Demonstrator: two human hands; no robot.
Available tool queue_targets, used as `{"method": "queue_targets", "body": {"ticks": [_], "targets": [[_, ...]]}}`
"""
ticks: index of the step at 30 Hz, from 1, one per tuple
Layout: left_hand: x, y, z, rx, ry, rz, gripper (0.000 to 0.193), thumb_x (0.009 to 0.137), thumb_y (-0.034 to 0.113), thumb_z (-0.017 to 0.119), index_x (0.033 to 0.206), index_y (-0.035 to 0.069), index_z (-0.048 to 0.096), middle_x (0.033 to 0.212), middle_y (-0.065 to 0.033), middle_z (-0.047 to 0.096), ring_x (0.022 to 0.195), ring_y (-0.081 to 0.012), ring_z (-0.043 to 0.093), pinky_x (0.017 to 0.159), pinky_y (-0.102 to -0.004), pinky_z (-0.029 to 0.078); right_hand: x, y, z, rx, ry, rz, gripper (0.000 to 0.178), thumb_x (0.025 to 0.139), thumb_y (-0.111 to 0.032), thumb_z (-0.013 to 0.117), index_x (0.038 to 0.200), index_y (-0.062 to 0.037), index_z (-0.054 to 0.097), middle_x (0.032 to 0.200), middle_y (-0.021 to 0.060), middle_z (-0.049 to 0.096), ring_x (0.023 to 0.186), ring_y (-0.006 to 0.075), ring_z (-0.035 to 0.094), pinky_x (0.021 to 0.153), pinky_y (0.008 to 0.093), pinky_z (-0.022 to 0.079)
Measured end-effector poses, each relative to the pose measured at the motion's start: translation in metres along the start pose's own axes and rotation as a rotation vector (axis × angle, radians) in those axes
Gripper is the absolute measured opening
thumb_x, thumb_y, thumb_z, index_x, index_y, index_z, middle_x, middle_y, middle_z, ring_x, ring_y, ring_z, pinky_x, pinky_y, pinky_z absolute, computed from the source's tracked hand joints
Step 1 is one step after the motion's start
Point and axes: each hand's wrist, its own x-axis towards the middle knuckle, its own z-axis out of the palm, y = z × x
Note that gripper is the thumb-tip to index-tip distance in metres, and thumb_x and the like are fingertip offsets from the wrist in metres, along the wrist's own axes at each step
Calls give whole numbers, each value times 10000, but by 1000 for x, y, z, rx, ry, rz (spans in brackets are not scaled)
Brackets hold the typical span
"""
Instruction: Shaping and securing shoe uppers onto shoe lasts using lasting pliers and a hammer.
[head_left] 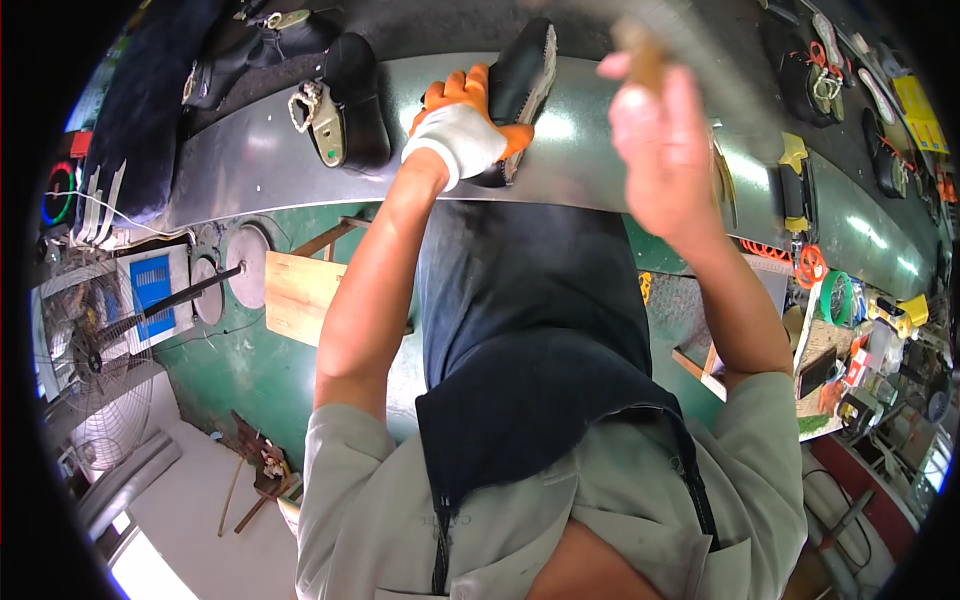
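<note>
My left hand [463, 128] wears a white glove with orange-coated fingers. It grips a black shoe [515, 75] that lies on its side on the metal bench, fingers on the near end and thumb over the edge. The shoe's pale, rough underside edge faces right. My bare right hand [662, 150] is raised to the right of the shoe, apart from it. It is closed round a wooden-handled tool [645, 60]; motion smears the tool's far end, so its head cannot be made out. Left of my glove, another black shoe [355, 105] rests on the bench with a cord loop.
The curved metal bench [250, 150] spans the front. More black shoes [300, 40] lie at the far left and others [885, 150] at the far right. A yellow-and-black tool [793, 185] lies on the right. A wooden stool [300, 298] stands below left, near a fan [100, 360].
</note>
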Motion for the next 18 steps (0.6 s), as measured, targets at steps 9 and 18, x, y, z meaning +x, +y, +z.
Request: {"method": "queue_targets", "body": {"ticks": [9,18], "targets": [[5,-1,-14,-17,-154,-18,1067,715,505,772,1559,-6,366,1523,-252,472,1429,-447,404,1197,-429,352,9,-17,-8,-186,21,240,277,1062,-268,577,1086,7,553,796,271,642,750,523,622,638,532,474],[23,-19,-20,-301,-211,34,1004,689,475,777,1495,-30,456,1421,-276,579,1341,-425,530,1124,-414,432,-45,53,-41,-825,-263,471,317,1018,-290,596,1128,6,580,868,261,685,839,472,677,751,576,512]]}}
